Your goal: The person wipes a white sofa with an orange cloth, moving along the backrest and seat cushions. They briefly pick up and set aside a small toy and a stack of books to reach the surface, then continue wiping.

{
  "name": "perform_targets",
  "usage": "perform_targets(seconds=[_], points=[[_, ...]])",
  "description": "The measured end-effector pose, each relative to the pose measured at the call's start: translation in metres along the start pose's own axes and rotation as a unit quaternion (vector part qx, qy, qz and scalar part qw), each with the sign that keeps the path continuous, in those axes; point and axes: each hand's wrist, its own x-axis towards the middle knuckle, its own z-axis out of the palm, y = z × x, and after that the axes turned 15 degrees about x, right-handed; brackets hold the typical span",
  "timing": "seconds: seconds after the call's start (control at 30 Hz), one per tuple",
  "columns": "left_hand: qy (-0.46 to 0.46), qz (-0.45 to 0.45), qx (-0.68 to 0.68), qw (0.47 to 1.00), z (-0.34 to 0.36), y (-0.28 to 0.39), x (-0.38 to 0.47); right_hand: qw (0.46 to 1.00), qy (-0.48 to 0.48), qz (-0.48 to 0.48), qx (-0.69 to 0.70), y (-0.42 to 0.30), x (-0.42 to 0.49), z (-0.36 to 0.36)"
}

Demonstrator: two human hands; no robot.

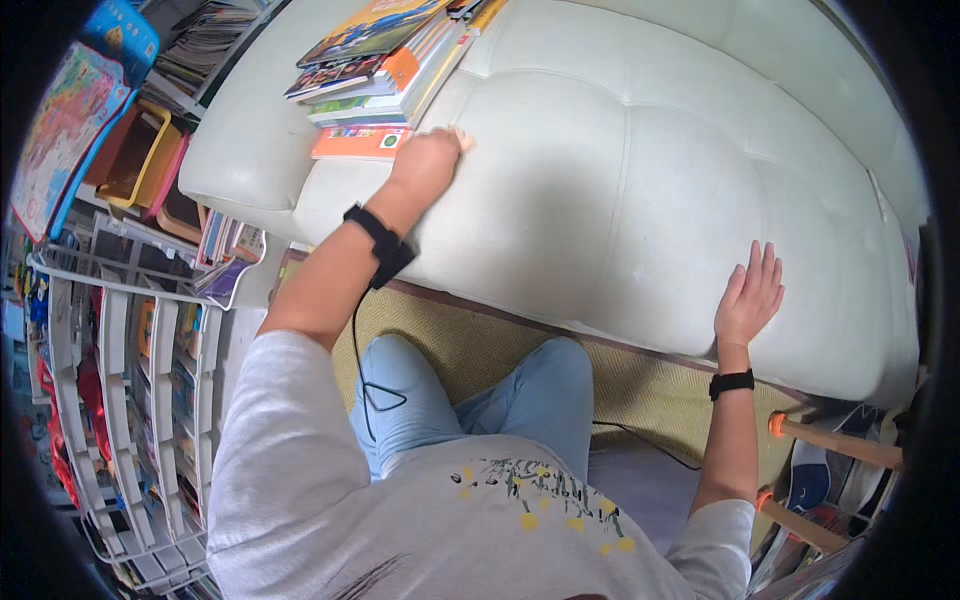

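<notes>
My left hand [429,163] is curled on the pale leather sofa seat [547,172], right beside a stack of books and magazines [367,112]. Its fingertips are blurred, and whether something small is pinched in them cannot be seen. An orange book [352,144] is at the bottom of the stack, close to my left knuckles. A glossy yellow-and-blue picture book [367,34] lies on top, slightly askew. Farther right, my right hand [748,300] rests palm down near the front edge of the seat, fingers extended and holding nothing.
White wire-framed shelving [124,289] with books and bins stands at the left. A colourful map board [71,142] leans above it. Wooden bars with orange end caps [832,442] are at the lower right. A black cable [358,330] hangs from my left wristband.
</notes>
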Motion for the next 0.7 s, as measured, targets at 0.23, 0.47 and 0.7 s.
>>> perform_targets(seconds=[0.23,0.47,0.7], points=[[-0.078,-0.054,0.022,0.995,-0.009,-0.004,0.014,1.0,0.002,-0.002,0.008,0.001,0.0,0.0],[-0.098,-0.072,0.06,0.991,-0.029,-0.032,-0.072,1.0,-0.001,0.003,0.003,0.001,0.0,0.0],[-0.106,-0.072,0.12,0.984,-0.024,-0.052,-0.056,1.0,0.009,0.005,0.012,0.0,-0.001,0.0]])
